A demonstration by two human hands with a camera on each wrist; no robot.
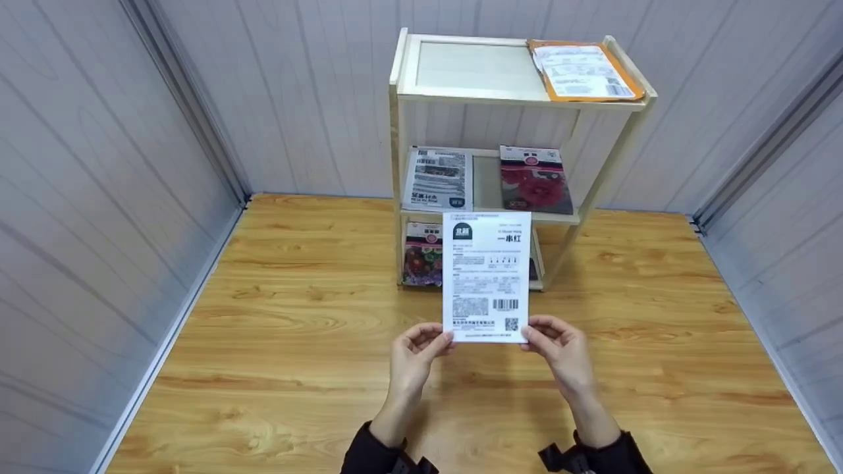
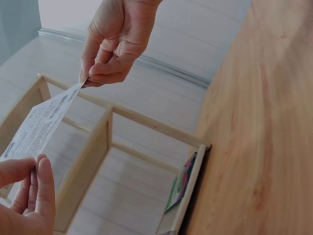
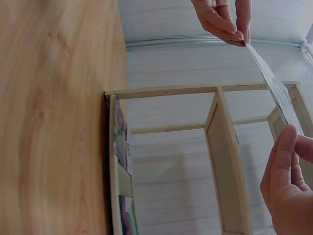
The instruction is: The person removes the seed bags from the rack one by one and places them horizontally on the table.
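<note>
Between both hands a white flower-seed packet (image 1: 486, 276) is held up, its printed side with barcode and QR code facing the head camera. My left hand (image 1: 415, 359) pinches the lower left corner between thumb and fingers. At the lower right corner, my right hand (image 1: 563, 355) pinches it the same way. In the left wrist view the packet (image 2: 44, 120) slants from the left hand (image 2: 29, 205) up to the right hand (image 2: 117, 44). The right wrist view shows the packet (image 3: 276, 90) nearly edge-on.
Behind the packet stands a three-tier wooden shelf (image 1: 481, 97). An orange packet with a white label (image 1: 583, 71) lies on top. The middle tier bears a text-side-up packet (image 1: 438, 178) and a pink-flower packet (image 1: 535, 181). Below lies another flower packet (image 1: 423, 255). Panel walls surround the wood floor (image 1: 296, 368).
</note>
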